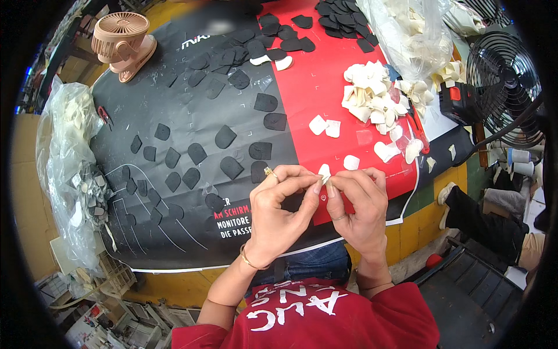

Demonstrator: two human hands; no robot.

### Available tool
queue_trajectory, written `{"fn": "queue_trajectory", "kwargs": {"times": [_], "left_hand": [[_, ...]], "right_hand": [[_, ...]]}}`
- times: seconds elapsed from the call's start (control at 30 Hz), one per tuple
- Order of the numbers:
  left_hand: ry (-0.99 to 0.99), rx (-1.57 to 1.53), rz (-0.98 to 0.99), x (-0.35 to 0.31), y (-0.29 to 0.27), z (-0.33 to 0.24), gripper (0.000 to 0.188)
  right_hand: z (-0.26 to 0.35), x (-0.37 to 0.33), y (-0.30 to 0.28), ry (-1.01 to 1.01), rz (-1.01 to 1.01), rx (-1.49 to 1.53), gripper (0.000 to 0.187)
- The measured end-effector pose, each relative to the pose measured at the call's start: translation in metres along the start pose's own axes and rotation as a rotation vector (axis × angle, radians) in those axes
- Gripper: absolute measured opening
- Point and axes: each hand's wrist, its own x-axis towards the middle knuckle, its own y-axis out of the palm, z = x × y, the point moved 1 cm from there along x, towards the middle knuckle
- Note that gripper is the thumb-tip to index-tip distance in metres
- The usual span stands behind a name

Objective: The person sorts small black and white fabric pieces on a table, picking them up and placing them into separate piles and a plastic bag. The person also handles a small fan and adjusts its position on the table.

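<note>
My left hand (285,203) and my right hand (357,206) meet above the near edge of the table sheet. Between the thumbs and fingertips of both hands is a small white pad (325,170), pinched on either side. Just beyond my right fingers lies a loose white pad (351,162). Farther off rests a pair of white pads (332,128), and behind them rises a heap of white pads (372,93). Left of my hands, black rounded pads (231,167) lie spread over the sheet's black half. My fingertips hide part of the held pad.
Red-handled pliers (418,131) lie right of the white heap. A black fan (503,87) stands at the right edge. Clear bags (70,157) sit at the left, and a pink fan (122,41) at the far left. Someone's dark-clothed leg (482,224) shows at right.
</note>
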Motion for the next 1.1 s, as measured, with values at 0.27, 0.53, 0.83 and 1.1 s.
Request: {"fn": "queue_trajectory", "kwargs": {"times": [0.27, 0.53, 0.83, 1.1], "left_hand": [[-0.035, -0.15, -0.151, -0.001, -0.002, 0.005, 0.011], [-0.007, -0.177, -0.245, -0.002, -0.009, 0.008, 0.01], [0.325, 0.096, -0.2, -0.006, 0.006, 0.003, 0.026], [0.317, 0.132, -0.181, -0.009, 0.007, 0.002, 0.026]], "right_hand": [[-0.004, 0.001, -0.004, 0.032, -0.039, 0.044, 0.01], [-0.003, 0.004, -0.007, 0.25, 0.013, 0.094, 0.01], [0.012, 0.005, -0.002, 0.229, -0.023, 0.34, 0.013], [0.01, 0.003, -0.002, 0.189, -0.033, 0.264, 0.013]]}}
